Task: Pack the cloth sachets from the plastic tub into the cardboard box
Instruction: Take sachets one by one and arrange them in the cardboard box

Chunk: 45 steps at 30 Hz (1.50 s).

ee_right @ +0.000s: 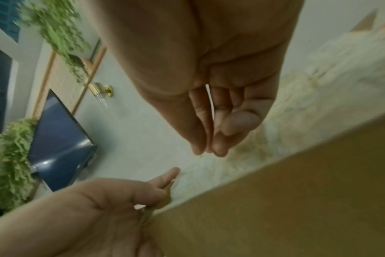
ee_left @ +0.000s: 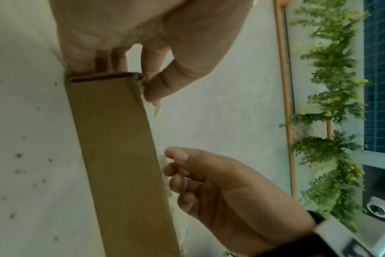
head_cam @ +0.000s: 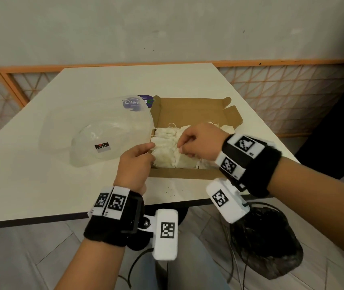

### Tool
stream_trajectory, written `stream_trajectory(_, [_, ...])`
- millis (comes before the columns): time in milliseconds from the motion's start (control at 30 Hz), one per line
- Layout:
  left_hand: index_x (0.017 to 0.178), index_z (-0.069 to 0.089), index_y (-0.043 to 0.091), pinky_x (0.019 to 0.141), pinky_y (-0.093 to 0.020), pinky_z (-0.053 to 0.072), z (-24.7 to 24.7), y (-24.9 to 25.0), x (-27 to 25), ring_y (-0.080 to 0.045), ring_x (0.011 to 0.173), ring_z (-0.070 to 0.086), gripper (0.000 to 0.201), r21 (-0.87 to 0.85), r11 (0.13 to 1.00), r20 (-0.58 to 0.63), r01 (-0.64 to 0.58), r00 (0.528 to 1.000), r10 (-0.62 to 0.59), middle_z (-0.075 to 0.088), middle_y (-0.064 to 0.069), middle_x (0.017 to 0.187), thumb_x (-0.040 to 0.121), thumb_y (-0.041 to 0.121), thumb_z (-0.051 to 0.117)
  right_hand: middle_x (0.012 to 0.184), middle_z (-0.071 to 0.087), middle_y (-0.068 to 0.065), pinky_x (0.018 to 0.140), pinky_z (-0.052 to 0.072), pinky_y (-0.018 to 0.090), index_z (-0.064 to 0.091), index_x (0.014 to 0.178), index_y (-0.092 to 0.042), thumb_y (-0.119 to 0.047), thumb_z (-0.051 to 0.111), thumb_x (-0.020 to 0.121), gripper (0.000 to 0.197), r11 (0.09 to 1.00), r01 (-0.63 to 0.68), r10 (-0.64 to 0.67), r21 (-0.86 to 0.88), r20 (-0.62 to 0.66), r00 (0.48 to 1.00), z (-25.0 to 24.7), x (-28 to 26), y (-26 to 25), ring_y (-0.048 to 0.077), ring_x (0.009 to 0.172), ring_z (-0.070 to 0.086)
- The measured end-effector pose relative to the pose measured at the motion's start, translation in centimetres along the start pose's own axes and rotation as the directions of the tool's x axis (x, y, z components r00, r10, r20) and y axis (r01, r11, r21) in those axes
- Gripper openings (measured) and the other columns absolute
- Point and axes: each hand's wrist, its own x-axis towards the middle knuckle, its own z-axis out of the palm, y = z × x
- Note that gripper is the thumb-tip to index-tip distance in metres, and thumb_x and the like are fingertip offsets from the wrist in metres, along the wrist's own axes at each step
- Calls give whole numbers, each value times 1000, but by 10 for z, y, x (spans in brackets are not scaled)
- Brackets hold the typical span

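Black wristbands (head_cam: pixel 259 170), white tags (checkered markers)

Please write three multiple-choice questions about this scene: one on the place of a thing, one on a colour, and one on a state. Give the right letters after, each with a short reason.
1. Where does the plastic tub stand relative to the cardboard box?
A. On the person's left of it
B. Inside it
C. On the floor

2. What colour are the cloth sachets in the box?
A. Dark blue
B. Off-white
C. Red

3. In what state is the plastic tub?
A. Full to the rim
B. Covered by a lid
C. No sachets visible in it

Answers:
1. A, the head view shows the tub on the table beside the box, on the left hand side.
2. B, the sachets lying under the right hand are pale cream-white.
3. C, the bottom shows through the clear tub and nothing lies in it.
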Motion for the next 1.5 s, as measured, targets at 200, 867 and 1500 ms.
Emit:
stream_trajectory(200, [96,64,5,87,-35,49,4,3,-1,-27,96,59,38,-212,975,5,72,997,-72,64,-16,99,81,-21,41,64,66,4,68,52,28,70,81,-6,-25,71,80,19,991,-87,91,-104,38,995,22,13,-14,12,54,56])
stream_trajectory(867, [103,61,30,86,-21,46,-5,18,-15,-4,107,53,35,155,909,-6,-388,919,393,53,6,121,74,24,79,72,59,2,63,52,18,53,75,-14,-4,62,85,16,823,41,-80,566,43,996,-13,3,-15,11,65,56])
stream_trajectory(1500, [89,63,23,71,-17,46,-8,11,-4,-8,90,60,26,54,949,14,-311,950,311,65,8,92,77,1,71,56,66,-4,51,52,16,57,80,-10,0,63,83,12,833,-35,18,552,36,999,-14,9,10,3,46,62])
